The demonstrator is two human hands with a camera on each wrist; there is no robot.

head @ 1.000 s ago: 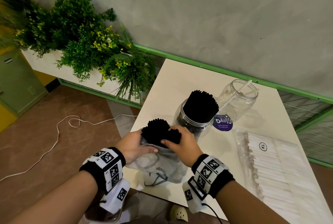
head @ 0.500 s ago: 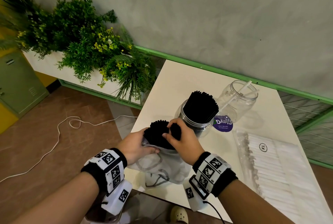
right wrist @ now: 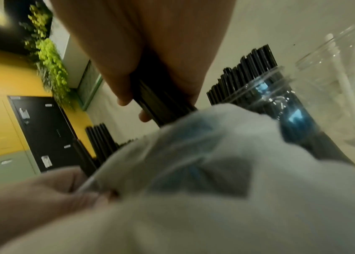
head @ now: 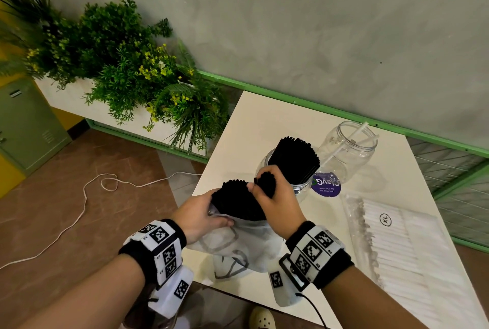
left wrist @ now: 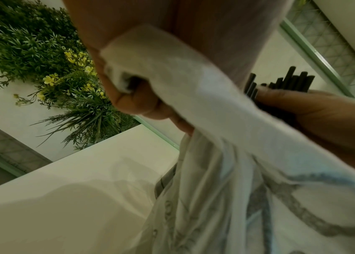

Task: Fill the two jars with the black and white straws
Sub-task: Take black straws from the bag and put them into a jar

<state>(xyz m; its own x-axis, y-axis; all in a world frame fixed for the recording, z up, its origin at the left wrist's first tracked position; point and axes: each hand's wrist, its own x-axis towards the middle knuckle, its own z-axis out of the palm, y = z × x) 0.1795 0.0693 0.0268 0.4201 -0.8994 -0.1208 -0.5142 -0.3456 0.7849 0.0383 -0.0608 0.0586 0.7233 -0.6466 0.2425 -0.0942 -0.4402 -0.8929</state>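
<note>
My left hand [head: 201, 212] grips the rim of a thin white plastic bag [head: 243, 246] that holds a bunch of black straws [head: 235, 200]. My right hand [head: 275, 196] is wrapped round a small bundle of black straws [head: 266, 181], lifted partly above the bag's mouth. In the right wrist view those straws [right wrist: 161, 106] run through my curled fingers. Behind stands a clear jar [head: 299, 185] packed with black straws [head: 295, 159]. A second clear jar [head: 346, 154] holds a few white straws [head: 357, 135]. A clear pack of white straws [head: 404, 244] lies at the right.
The white table [head: 264, 122] stands against a grey wall with a green rail. A planter of green plants [head: 119, 64] is left of the table. A white cable [head: 87, 196] lies on the brown floor. A purple round label [head: 326, 187] lies by the jars.
My right hand has pulled its small bundle of black straws up and away from the bunch in the bag, toward the black-straw jar. The left hand keeps its hold on the bag.
</note>
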